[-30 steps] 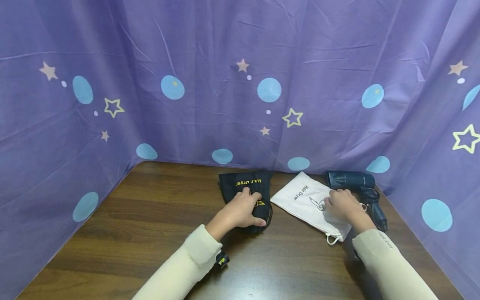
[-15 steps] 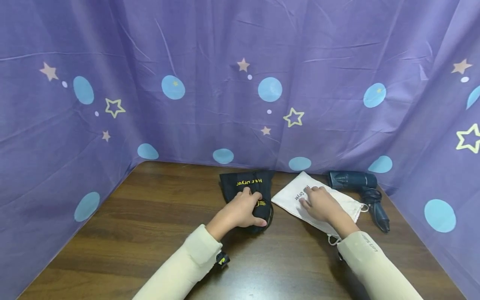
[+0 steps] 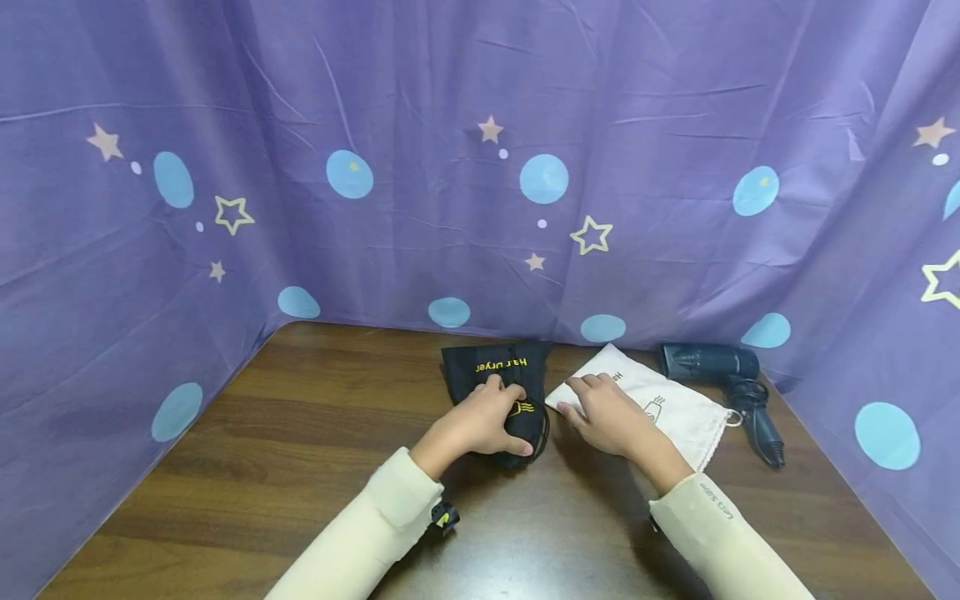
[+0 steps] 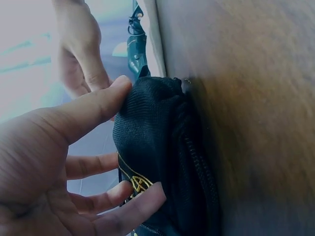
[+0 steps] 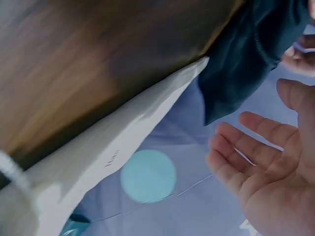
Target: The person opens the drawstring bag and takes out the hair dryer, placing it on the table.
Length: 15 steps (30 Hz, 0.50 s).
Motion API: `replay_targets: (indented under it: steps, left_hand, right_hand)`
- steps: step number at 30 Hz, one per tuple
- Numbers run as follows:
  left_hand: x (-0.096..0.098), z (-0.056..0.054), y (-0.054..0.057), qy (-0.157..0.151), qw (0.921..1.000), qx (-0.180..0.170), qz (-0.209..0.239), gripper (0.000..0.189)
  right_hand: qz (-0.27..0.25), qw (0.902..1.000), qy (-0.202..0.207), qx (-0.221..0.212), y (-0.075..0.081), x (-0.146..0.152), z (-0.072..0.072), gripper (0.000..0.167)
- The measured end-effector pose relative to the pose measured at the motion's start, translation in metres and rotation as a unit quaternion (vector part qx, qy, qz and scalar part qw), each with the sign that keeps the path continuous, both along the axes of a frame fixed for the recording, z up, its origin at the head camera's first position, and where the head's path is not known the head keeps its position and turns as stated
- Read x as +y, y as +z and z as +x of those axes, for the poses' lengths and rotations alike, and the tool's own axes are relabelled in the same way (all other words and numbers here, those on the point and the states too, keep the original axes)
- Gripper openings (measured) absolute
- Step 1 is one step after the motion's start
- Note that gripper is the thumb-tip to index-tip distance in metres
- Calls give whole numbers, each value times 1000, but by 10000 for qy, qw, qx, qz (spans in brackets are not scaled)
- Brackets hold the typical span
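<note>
A black drawstring pouch (image 3: 467, 379) with yellow "Hair Dryer" lettering lies on the wooden table. My left hand (image 3: 480, 421) rests on it with fingers spread; in the left wrist view the thumb (image 4: 101, 105) touches the pouch's edge and the fingertips lie against its printed face. To the right, a white drawstring pouch (image 3: 688, 417) printed with a dryer outline lies flat. Over its left corner hovers my right hand (image 3: 611, 417), fingers loosely extended and holding nothing. In the right wrist view that palm (image 5: 275, 182) appears apart from both pouches.
A dark folding hair dryer (image 3: 708, 362) with its cord bundled at the handle lies at the back right, beside the white pouch. Purple patterned curtain (image 3: 420, 167) encloses the back and sides of the wooden table (image 3: 300, 433).
My right hand has moved left across the white pouch, from its drawstring end near the dryer toward the black pouch. The left hand has stayed on the black pouch.
</note>
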<state>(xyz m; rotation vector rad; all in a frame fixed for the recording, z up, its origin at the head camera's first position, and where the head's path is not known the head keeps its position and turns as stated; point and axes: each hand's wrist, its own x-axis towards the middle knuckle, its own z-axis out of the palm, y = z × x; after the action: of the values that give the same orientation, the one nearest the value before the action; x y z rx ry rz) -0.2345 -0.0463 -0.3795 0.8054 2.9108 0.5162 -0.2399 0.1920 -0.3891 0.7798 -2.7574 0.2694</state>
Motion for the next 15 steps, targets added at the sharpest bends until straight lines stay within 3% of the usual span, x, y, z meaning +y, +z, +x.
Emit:
replay_targets:
  steps: [8, 15]
  left_hand:
    - [-3, -1, 1, 49, 9996, -269, 9, 82]
    - [-7, -1, 6, -95, 9996, -234, -144, 85]
  right_hand:
    - [-100, 9989, 391, 256, -1, -20, 10, 45]
    - [-205, 9968, 760, 114, -2, -29, 16, 50]
